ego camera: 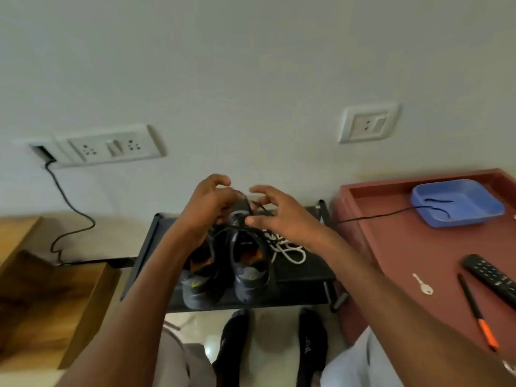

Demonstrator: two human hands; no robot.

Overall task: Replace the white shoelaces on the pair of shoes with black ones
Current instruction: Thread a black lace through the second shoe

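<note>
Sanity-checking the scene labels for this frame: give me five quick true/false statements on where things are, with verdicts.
1. The loose white shoelaces lie on the black metal shoe rack, right of the dark grey sports shoes. True.
2. The blue plastic tray holds the small silver key. False: the key lies on the reddish-brown table.
3. Both hands are at the right shoe. True.
4. The black remote control sits on the rack. False: on the table.
5. The wall sockets are all empty. False: a black cable is plugged in.
</note>
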